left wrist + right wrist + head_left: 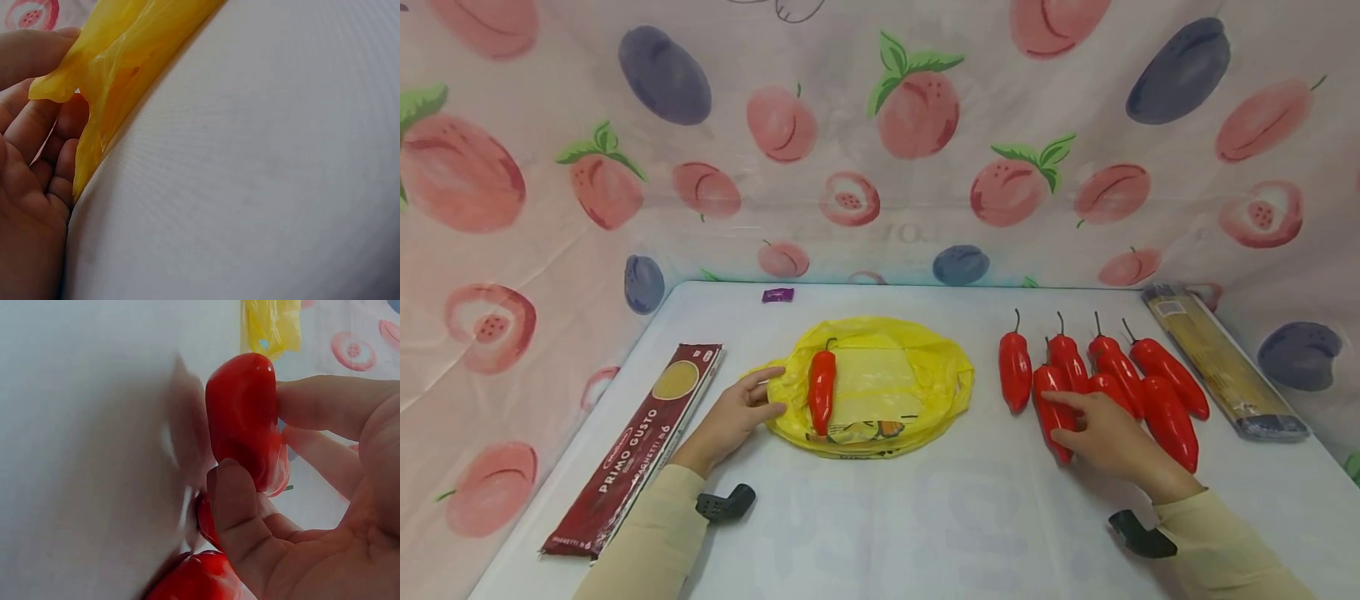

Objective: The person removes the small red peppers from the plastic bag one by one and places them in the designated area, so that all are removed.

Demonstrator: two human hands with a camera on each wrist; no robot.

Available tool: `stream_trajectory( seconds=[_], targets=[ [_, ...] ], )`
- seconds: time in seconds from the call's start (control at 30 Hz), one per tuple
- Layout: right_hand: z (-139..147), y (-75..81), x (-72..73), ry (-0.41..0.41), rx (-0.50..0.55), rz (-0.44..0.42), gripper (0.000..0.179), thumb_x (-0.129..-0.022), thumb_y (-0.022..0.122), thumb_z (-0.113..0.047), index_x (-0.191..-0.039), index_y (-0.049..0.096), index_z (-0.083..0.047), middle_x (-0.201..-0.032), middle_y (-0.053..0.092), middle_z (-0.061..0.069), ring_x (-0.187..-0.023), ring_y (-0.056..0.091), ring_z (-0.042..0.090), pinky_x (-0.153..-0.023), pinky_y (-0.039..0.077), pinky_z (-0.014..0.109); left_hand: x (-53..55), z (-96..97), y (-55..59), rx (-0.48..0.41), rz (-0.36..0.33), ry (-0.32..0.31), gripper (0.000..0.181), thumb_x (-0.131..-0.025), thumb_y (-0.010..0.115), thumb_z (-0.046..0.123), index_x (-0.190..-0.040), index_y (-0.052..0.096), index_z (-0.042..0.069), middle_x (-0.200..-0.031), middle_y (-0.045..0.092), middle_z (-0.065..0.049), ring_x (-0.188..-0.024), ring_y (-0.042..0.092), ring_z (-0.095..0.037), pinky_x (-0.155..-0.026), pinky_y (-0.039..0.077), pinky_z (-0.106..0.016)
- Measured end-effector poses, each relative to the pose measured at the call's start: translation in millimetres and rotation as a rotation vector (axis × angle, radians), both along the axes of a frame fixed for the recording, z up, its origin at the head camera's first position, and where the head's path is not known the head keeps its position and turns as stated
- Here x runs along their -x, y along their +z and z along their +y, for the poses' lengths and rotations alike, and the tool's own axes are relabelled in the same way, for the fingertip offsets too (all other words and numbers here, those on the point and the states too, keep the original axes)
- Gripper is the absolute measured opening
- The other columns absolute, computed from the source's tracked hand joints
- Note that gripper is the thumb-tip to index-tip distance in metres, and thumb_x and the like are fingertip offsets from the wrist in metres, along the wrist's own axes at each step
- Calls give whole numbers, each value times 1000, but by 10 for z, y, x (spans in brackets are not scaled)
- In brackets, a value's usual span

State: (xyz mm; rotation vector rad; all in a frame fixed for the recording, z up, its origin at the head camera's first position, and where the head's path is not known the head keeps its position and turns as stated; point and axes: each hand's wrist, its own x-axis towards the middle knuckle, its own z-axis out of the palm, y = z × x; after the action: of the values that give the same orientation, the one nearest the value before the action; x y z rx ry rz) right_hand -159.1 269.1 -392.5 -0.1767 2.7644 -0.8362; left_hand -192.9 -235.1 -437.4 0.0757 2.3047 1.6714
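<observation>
My left hand (pixel 737 417) holds the left edge of a yellow plastic bag (pixel 943 400), which lies spread on the table. In the left wrist view the thumb is over the bag's edge (pixel 112 75) and the other fingers are behind and under it. One glossy red chili pepper (pixel 822 392) lies on the bag's left part, stem away from me. At the right, my right hand (pixel 1108 437) pinches another red chili pepper (pixel 240 406) between thumb and fingers. Several more red peppers (pixel 1172 421) lie around and beyond that hand, some partly hidden by it.
A dark red spaghetti packet (pixel 640 450) lies at the left beside my left forearm. A clear pack of pasta (pixel 1225 358) lies at the far right. A small purple packet (pixel 778 295) sits near the back edge. Behind the white table (pixel 925 525) hangs a fruit-print cloth (pixel 917 200).
</observation>
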Motion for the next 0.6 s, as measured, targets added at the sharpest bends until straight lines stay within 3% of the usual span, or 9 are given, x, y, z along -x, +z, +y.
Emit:
stream_trajectory(
  seconds=[0.13, 0.33, 0.6],
  targets=[
    [-10, -17, -15, -1, -9, 4, 68, -85, 79, -19, -143, 50, 1, -86, 57, 5, -89, 52, 26, -59, 55, 32, 3, 0, -4, 3, -5, 2, 65, -95, 68, 18, -153, 38, 13, -149, 48, -15, -134, 48, -30, -113, 34, -48],
    [-32, -17, -40, -7, -26, 11, 69, -84, 80, -19, -143, 51, 1, -101, 54, 14, -95, 49, 31, -60, 56, 32, 8, 1, -26, 11, -18, 8, 66, -95, 69, 21, -153, 39, 15, -149, 48, -13, -134, 48, -29, -112, 35, -48],
    [-35, -24, -31, 4, -15, 28, 67, -85, 79, -20, -142, 52, 1, -112, 59, 19, -101, 53, 35, -65, 59, 37, 5, 8, -18, 10, -21, 11, 65, -95, 69, 21, -152, 40, 16, -149, 49, -12, -134, 48, -28, -112, 36, -47]
  ],
)
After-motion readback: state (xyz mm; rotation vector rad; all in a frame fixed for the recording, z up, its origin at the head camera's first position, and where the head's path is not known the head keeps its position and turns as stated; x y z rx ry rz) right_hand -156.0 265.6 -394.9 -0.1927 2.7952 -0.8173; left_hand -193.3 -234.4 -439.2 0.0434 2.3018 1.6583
